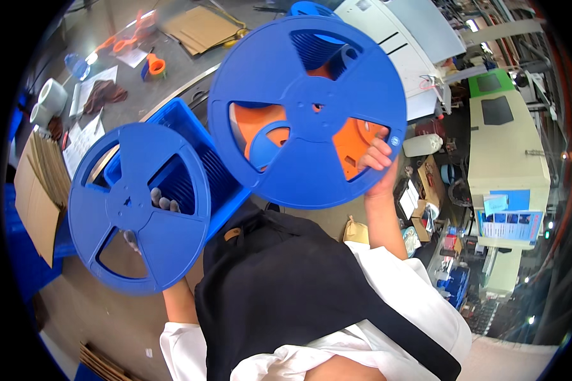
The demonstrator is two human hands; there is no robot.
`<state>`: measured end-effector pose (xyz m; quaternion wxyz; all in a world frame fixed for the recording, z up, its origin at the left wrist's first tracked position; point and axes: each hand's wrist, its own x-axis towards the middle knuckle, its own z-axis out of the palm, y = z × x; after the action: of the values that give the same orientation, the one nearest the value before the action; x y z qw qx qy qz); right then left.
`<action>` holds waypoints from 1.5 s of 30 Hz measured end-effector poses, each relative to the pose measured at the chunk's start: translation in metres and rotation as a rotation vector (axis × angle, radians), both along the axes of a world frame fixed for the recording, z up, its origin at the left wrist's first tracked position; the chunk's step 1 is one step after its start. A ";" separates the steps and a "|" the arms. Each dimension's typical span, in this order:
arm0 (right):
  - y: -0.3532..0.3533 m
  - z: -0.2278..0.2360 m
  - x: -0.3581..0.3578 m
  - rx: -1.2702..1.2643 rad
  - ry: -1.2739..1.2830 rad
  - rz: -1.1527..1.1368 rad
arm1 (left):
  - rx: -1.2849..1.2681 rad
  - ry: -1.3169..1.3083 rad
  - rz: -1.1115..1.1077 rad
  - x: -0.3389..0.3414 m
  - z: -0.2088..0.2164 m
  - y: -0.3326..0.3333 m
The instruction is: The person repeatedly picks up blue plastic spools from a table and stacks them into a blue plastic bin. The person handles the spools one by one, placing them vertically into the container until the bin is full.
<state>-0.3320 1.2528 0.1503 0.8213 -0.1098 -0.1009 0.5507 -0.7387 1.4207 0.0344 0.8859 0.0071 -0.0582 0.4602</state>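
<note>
Two large, flat blue plastic reels with wedge-shaped cutouts are in my hands. My left hand (162, 201), with grey-covered fingertips, reaches from behind through the cutouts of the left reel (175, 249) and grips it; most of the hand is hidden behind the disc. My right hand (378, 162), its fingertips bare, is closed round the rim of the right reel (254, 101), with fingers curled through a lower cutout. Orange parts (349, 149) and a smaller blue round piece (264, 149) show through its openings. Behind the left reel stands a blue crate (175, 111) with several ridged blue edges inside.
A grey worktable (184, 63) at the upper left carries cardboard sheets (203, 28), an orange tape roll (156, 65), white rolls (51, 95) and a brown cloth (105, 95). Stacked cardboard (35, 197) stands at the left. A beige machine (508, 146) and cluttered boxes occupy the right.
</note>
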 end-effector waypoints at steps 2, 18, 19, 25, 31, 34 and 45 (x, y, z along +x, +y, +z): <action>0.006 -0.001 -0.001 -0.014 -0.001 0.019 | 0.058 0.015 -0.007 -0.005 -0.023 0.004; 0.043 0.000 -0.041 -0.277 -0.330 -0.006 | -0.108 0.514 -0.066 0.020 -0.005 -0.005; 0.043 -0.001 -0.038 -0.231 -0.299 0.035 | -0.112 0.482 -0.082 0.023 -0.004 -0.005; 0.054 -0.004 -0.070 -0.417 -0.259 -0.003 | 0.137 0.226 -0.171 0.063 0.020 0.002; 0.062 -0.027 -0.083 -0.736 -1.197 -0.500 | -0.104 0.285 -0.310 0.099 0.015 -0.020; 0.068 -0.001 -0.086 -0.515 -1.811 -0.690 | -0.084 0.193 -0.373 0.104 0.022 -0.030; 0.091 0.019 -0.184 0.408 -2.365 0.331 | -0.120 0.169 -0.381 0.096 0.028 -0.063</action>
<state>-0.5160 1.3436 0.1693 0.1435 -0.3995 -0.8869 0.1824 -0.6432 1.3579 0.0629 0.9575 -0.0183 0.0434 0.2847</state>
